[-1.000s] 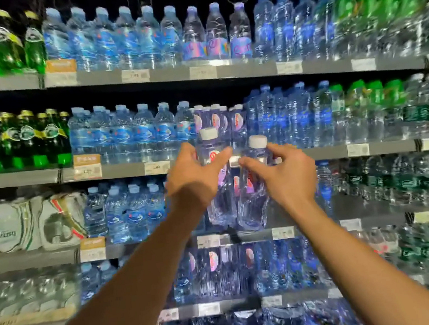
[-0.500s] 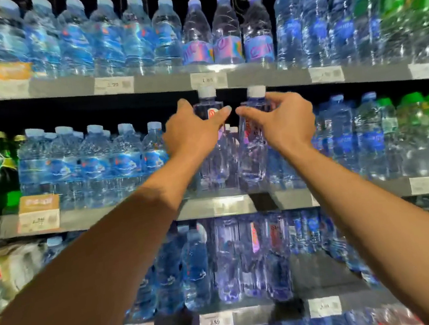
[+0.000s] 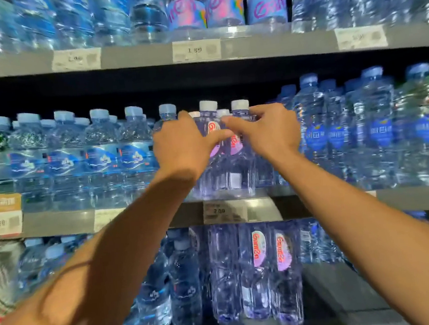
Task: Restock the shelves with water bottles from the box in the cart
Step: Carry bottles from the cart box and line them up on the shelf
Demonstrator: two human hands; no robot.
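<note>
- Two bare forearms reach up and forward from the bottom corners of the head view, meeting at the middle shelf (image 3: 239, 210).
- The left hand (image 3: 182, 147) is curled round the upper body of a clear, purple-tinted water bottle with a white cap (image 3: 208, 105), thumb stretched across its front just under the red-lettered label.
- The right hand (image 3: 271, 130) grips the neighbouring white-capped bottle (image 3: 239, 104) the same way, its thumb pointing left until it touches or nearly touches the left thumb.
- Both held bottles stand upright side by side at the front edge of the middle shelf; their bases look to be resting on it, though blur keeps that from being certain.
- More white caps (image 3: 222, 112) show just behind them, between the two held bottles.
- A price tag (image 3: 222, 211) sits on the shelf edge directly below the held pair.
- Left of the hands, on the same shelf, stands a row of blue-labelled bottles (image 3: 96, 158) with pale blue caps; right of the hands, taller bottles with dark blue labels (image 3: 379, 131).
- The shelf below carries more purple-tinted bottles (image 3: 259, 271) of the same brand.
- The top shelf (image 3: 144, 54) holds bottles with pink-and-blue labels (image 3: 223, 7) above the hands.
</note>
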